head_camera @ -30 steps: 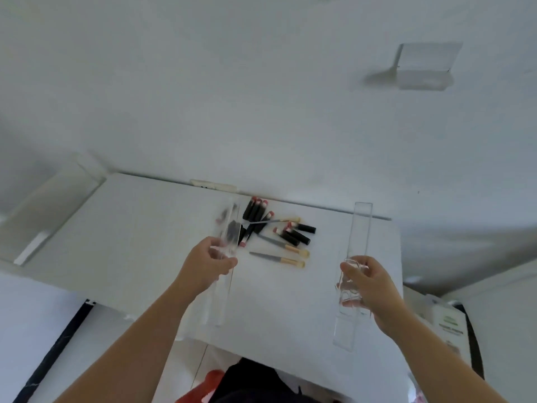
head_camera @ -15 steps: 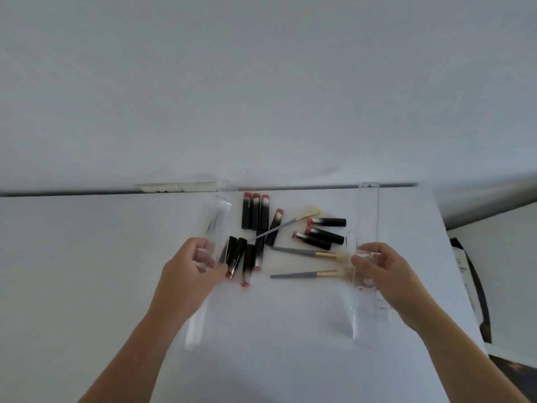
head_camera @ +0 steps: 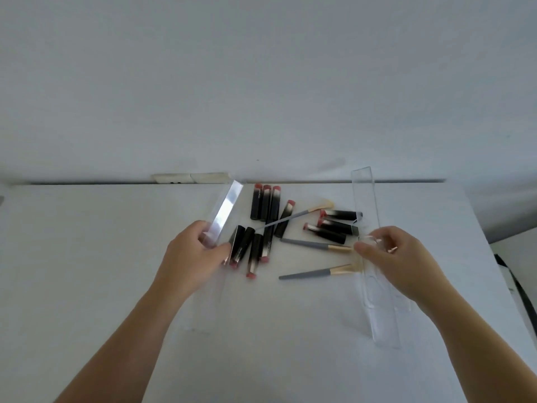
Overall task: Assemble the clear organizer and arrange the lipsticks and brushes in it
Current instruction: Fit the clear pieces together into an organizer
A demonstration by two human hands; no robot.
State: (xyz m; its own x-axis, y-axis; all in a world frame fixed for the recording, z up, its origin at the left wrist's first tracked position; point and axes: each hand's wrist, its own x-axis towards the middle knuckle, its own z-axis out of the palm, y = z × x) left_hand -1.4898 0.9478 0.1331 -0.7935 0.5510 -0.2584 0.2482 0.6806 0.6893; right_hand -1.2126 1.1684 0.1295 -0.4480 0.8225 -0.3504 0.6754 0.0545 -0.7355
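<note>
Soft, even daylight over my white table (head_camera: 87, 257); faint shadows. Glare streaks the clear panel (head_camera: 225, 212) at eleven o'clock. Edges bow toward three and nine o'clock; slightly soft focus.

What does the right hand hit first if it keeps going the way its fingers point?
The right hand, gripping a clear organizer panel, points left. First in line is probably the gold ferrule of a grey-handled brush just past the fingertips, though height above the table is unclear.

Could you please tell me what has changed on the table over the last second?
Mostly the camera tipped down and nearer. The left hand still holds its clear panel, tilted more across the lipsticks. The right hand keeps the other panel. Lipsticks and brushes lie unmoved.
</note>
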